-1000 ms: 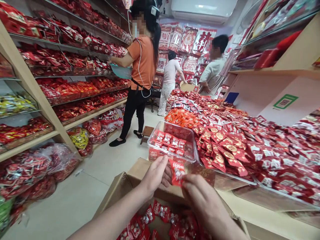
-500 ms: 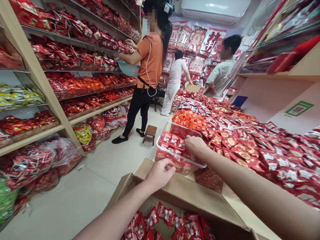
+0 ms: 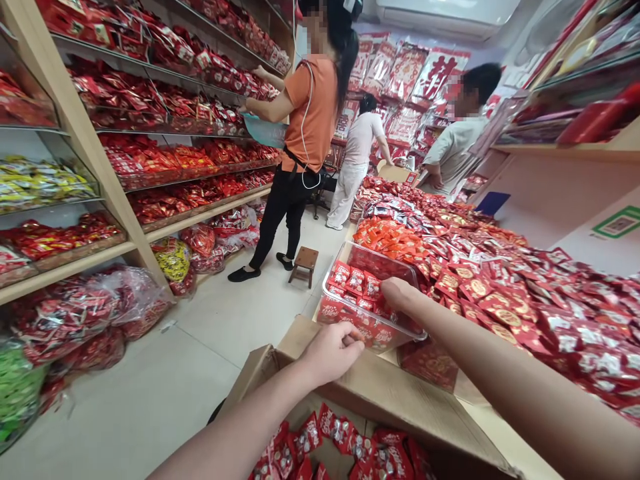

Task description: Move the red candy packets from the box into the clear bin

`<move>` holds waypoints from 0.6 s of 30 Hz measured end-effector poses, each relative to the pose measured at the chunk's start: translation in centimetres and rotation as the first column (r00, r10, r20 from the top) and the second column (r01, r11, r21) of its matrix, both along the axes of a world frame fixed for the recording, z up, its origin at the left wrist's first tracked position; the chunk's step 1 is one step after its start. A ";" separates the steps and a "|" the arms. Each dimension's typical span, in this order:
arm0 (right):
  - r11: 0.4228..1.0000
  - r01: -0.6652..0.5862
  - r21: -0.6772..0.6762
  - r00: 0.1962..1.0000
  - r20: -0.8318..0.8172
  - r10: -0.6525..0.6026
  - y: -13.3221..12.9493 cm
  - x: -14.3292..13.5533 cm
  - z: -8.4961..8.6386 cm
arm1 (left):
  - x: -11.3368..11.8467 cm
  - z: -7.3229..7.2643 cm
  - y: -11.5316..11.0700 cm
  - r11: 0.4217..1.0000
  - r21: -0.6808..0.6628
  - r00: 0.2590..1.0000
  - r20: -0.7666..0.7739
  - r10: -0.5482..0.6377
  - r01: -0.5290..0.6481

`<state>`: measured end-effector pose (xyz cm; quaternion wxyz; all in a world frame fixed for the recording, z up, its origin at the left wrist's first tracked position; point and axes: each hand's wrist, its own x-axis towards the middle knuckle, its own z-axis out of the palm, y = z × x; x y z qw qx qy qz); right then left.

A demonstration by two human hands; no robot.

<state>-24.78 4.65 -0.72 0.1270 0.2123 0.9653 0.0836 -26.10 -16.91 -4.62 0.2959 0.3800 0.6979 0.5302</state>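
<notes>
My right hand (image 3: 397,293) reaches down into a clear plastic bin (image 3: 336,311) of small red candy packets (image 3: 356,280). Its fingers are hidden behind the back of the hand and the packets, so I cannot see what they touch. My left hand (image 3: 335,353) hovers over the flap of an open cardboard box (image 3: 400,383), just in front of the bin. Its fingers are curled together; a small orange-red spot shows at the fingertips, too small to name. Inside the box lie several red candy packets (image 3: 334,427).
Red packets (image 3: 480,288) are heaped across the table on the right. Shelves of packets (image 3: 165,110) line the left, with filled plastic bags (image 3: 75,313) on the floor. A person in orange (image 3: 313,123) stands by the shelves near a small wooden stool (image 3: 305,259); two more people are behind.
The view has shifted slightly, so most things sit further right. My right hand has sunk lower into the bin, hiding its fingers. My left hand stays curled above the box flap.
</notes>
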 end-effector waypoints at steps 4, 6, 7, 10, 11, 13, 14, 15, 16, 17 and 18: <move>0.996 -0.080 0.029 0.997 0.004 0.080 0.1 -0.7 -0.5 | 0.0 0.0 0.0 1.000 0.000 1.000 -0.008 -0.008 0.008; 0.991 -0.128 0.036 0.992 -0.016 0.129 -0.2 -1.1 -0.6 | 0.0 0.0 0.0 1.000 -0.003 1.000 -0.011 -0.013 0.012; 0.988 -0.147 0.040 0.989 -0.026 0.148 -0.5 -1.2 -0.6 | 0.0 0.1 0.0 1.000 -0.004 1.000 -0.010 -0.017 0.017; 0.985 -0.163 0.060 0.985 -0.048 0.166 -0.8 -1.6 -0.6 | -0.1 0.2 0.0 0.999 -0.015 1.000 -0.011 -0.029 0.029; 0.986 -0.155 0.067 0.986 -0.050 0.159 -0.8 -1.7 -0.7 | -0.1 0.2 0.0 0.999 -0.023 0.999 -0.012 -0.034 0.034; 0.989 -0.131 0.075 0.990 -0.045 0.135 -0.6 -2.0 -0.8 | -0.1 0.3 0.0 0.998 -0.045 0.999 -0.016 -0.044 0.043; 0.990 -0.115 0.078 0.992 -0.039 0.119 -0.4 -2.1 -0.8 | -0.1 0.3 0.0 0.997 -0.056 0.999 -0.019 -0.048 0.047; 0.992 -0.099 0.082 0.994 -0.033 0.102 -0.2 -2.3 -0.9 | -0.2 0.3 0.0 0.997 -0.064 0.998 -0.021 -0.053 0.052; 0.993 -0.084 0.085 0.996 -0.024 0.087 0.1 -2.4 -0.9 | -0.2 0.2 0.1 0.996 -0.070 0.998 -0.022 -0.058 0.057; 0.994 -0.071 0.089 0.997 -0.015 0.073 0.3 -2.6 -0.8 | -0.2 0.2 0.1 0.995 -0.074 0.998 -0.022 -0.063 0.062; 0.994 -0.062 0.093 0.998 -0.006 0.063 0.5 -2.7 -0.7 | -0.2 0.1 0.1 0.995 -0.076 0.998 -0.022 -0.066 0.065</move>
